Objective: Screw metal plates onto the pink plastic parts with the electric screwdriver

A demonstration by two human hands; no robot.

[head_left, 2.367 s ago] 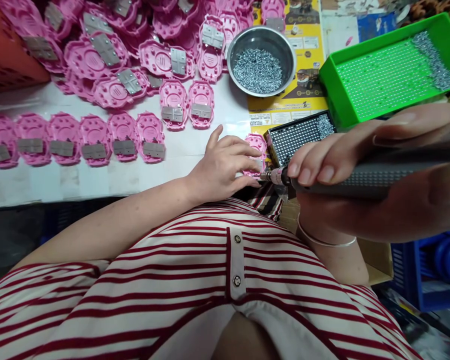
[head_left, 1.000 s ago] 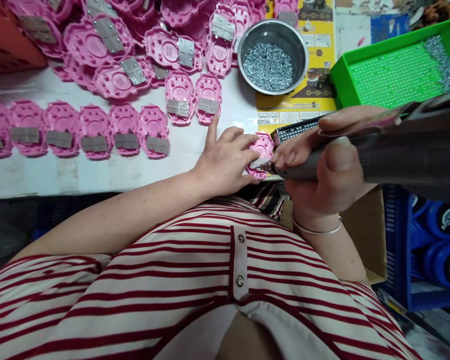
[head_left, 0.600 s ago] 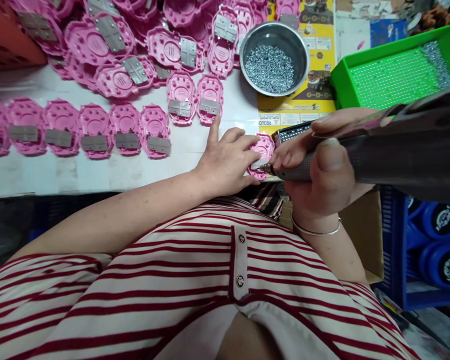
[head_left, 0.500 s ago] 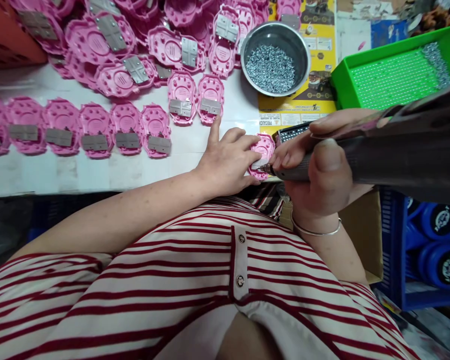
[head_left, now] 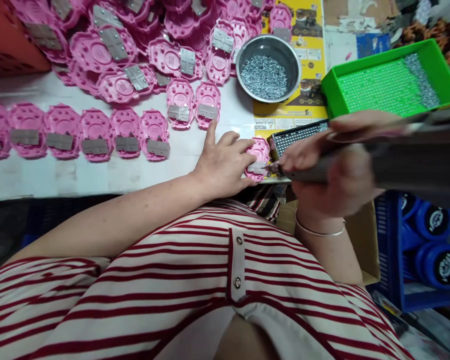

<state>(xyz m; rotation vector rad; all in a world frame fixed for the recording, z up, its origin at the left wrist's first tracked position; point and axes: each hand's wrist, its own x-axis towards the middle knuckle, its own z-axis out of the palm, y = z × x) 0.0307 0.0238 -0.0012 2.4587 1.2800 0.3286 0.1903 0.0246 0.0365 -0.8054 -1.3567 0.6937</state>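
My left hand (head_left: pixel 223 165) lies on the table with its fingers spread around a small pink plastic casing (head_left: pixel 260 147). Its thumb and fingers press that casing's edges, while the forefinger reaches up to the lower edge of another pink casing (head_left: pixel 208 95). A grey metal plate (head_left: pixel 255 168) sits across the held casing's lower part. My right hand (head_left: pixel 345 175), blurred by motion, is wrapped round a dark electric screwdriver (head_left: pixel 408 165). The screwdriver's tip is at the plate's right end; whether it touches is unclear. A dark perforated tray (head_left: pixel 283 142) lies just behind the tip.
A metal bowl of small screws (head_left: pixel 268 75) stands behind my hands, with a green basket (head_left: pixel 333 95) to its right. Several pink casings (head_left: pixel 155 132) form a row at left, below a heap of more (head_left: pixel 101 50). A red crate (head_left: pixel 11 45) stands far left.
The screwdriver and my right hand have shifted right relative to the held casing; the tip moved from mid-plate to its right end. My left hand keeps its place. The camera view has shifted slightly.
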